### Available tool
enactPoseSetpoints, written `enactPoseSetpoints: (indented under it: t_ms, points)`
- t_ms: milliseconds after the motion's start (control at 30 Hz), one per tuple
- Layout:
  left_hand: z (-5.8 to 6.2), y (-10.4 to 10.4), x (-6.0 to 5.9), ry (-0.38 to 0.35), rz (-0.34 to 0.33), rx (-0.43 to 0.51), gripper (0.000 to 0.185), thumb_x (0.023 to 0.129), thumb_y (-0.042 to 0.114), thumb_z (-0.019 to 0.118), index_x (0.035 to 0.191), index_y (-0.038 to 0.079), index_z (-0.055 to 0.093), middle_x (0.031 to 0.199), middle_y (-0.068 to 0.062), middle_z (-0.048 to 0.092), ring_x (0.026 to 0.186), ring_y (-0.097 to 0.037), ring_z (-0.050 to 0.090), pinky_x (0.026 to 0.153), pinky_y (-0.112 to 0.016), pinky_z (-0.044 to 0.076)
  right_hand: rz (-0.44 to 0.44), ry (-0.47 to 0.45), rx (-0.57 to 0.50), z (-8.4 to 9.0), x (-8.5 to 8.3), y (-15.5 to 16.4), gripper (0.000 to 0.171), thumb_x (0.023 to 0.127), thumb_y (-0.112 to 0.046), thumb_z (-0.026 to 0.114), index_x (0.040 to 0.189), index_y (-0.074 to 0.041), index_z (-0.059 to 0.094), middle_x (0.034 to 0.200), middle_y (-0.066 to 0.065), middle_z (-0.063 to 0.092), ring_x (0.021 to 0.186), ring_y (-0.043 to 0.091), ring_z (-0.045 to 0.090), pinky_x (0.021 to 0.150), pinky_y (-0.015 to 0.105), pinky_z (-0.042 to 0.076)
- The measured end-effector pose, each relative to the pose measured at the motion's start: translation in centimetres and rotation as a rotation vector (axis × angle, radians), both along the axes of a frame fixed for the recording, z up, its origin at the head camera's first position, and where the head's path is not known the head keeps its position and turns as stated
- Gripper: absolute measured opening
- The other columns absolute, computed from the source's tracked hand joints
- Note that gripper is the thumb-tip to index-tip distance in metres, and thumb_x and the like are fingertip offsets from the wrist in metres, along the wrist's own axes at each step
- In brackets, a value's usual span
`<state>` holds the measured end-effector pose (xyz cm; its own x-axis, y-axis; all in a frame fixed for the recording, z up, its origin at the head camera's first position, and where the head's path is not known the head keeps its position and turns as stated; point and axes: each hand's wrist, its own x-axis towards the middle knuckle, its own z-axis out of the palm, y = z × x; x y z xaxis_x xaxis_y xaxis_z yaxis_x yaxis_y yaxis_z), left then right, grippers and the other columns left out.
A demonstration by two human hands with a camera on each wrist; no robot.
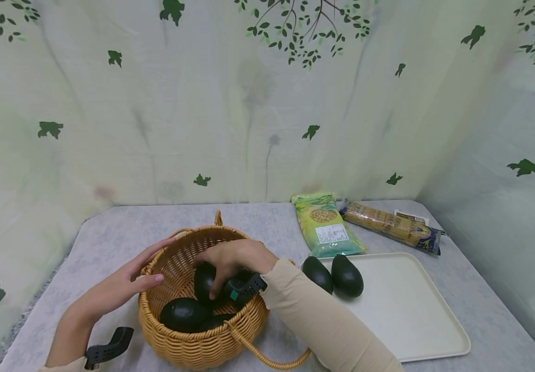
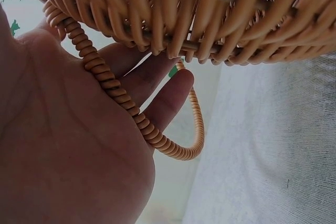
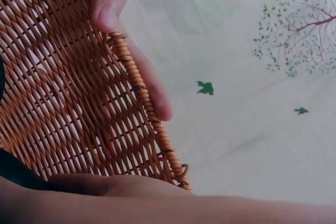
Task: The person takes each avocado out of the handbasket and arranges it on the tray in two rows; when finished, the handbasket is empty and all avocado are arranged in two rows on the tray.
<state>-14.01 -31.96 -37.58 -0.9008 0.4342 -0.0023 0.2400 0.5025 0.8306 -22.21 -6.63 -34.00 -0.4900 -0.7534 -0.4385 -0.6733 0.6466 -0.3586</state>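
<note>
A round wicker basket point(image 1: 193, 351) stands on the table with several dark green avocados point(image 1: 184, 315) in it. My left hand point(image 1: 113, 289) holds the basket's left rim, thumb over the edge and fingers along the outside. In the left wrist view a wrapped basket handle point(image 2: 118, 95) crosses that palm. Inside the basket, my right hand point(image 1: 230, 261) grips an avocado point(image 1: 203, 281), thumb on the near side. Only a dark green edge point(image 3: 21, 171) of an avocado shows beside the right hand point(image 3: 121, 184) in the right wrist view.
A white tray point(image 1: 411, 310) lies right of the basket, partly behind my right sleeve point(image 1: 323, 315). Two avocados point(image 1: 347, 276) sit at its far left corner. Behind it are a green and yellow bag point(image 1: 325, 227) and a long pack of pasta point(image 1: 390, 226).
</note>
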Motion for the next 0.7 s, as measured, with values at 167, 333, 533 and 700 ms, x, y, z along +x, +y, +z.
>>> enactPoseSetpoints:
  t_ms: [167,333,533,700]
  points:
    - [-0.01,0.02,0.01,-0.003,-0.001,0.006,0.068,0.106,0.016,0.052,0.164,0.035,0.022,0.168,-0.016,0.021,0.146,-0.054,0.027,0.096,-0.075,0.041,0.016,0.018,-0.004,-0.06,0.0,0.0,0.083,0.083,-0.037,0.088,0.154,-0.023,0.047,0.154,-0.01,0.049,0.138,0.006,0.047,0.109,0.024,0.04]
    - [0.04,0.04,-0.02,-0.003,-0.001,0.003,0.068,0.106,0.017,0.052,0.164,0.035,0.022,0.168,-0.016,0.02,0.145,-0.055,0.027,0.095,-0.075,0.042,0.026,0.028,-0.016,0.0,-0.03,0.0,0.083,0.083,-0.035,0.088,0.154,-0.024,0.047,0.153,-0.01,0.05,0.136,0.006,0.048,0.108,0.023,0.04]
    - [0.03,-0.01,0.03,-0.004,0.003,0.002,0.068,0.107,0.016,0.053,0.164,0.035,0.022,0.168,-0.017,0.021,0.143,-0.054,0.031,0.094,-0.069,0.046,0.06,0.029,-0.073,-0.05,-0.21,0.01,0.082,0.086,-0.034,0.085,0.156,-0.023,0.044,0.156,-0.008,0.047,0.141,0.008,0.045,0.111,0.024,0.039]
    - [-0.02,-0.02,-0.01,-0.004,-0.002,0.005,0.068,0.107,0.016,0.053,0.164,0.035,0.022,0.169,-0.017,0.02,0.144,-0.055,0.028,0.095,-0.069,0.045,0.096,0.025,-0.117,0.11,-0.31,0.09,0.083,0.087,-0.032,0.084,0.158,-0.019,0.042,0.156,-0.004,0.048,0.141,0.008,0.045,0.111,0.022,0.038]
